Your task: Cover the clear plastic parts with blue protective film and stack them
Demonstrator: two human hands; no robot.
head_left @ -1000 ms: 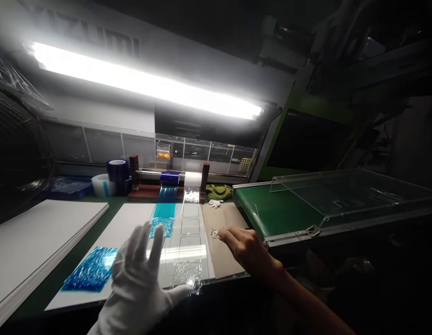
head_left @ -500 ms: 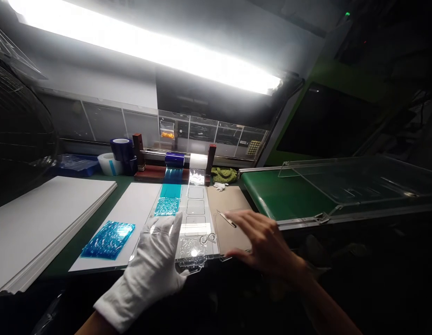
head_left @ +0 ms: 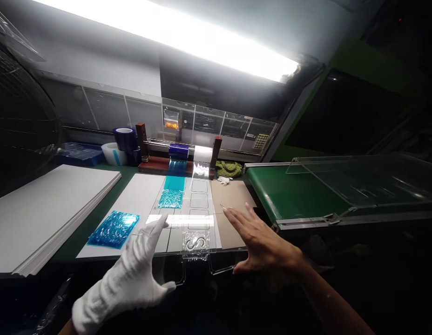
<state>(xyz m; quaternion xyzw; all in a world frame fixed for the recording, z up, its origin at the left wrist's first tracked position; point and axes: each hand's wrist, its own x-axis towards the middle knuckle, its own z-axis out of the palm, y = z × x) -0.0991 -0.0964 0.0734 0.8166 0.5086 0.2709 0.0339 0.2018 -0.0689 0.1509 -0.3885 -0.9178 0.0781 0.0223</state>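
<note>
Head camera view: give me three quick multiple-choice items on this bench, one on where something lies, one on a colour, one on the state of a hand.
1. Where does the crinkled blue plastic film lie?
A) On the green conveyor belt
B) On the white board
C) Inside the blue plastic tray

2. What colour is the fabric glove on the left hand?
A) Black
B) Blue
C) White

3. What state is the right hand in?
A) Bare, fingers spread, holding nothing
B) Gloved and clenched
C) Bare, gripping a roll of tape

1 B: the film lies flat on the white board.
2 C: the fabric glove shows white across the fingers and palm.
3 A: the right hand has no glove and its fingers fan open, empty.
</note>
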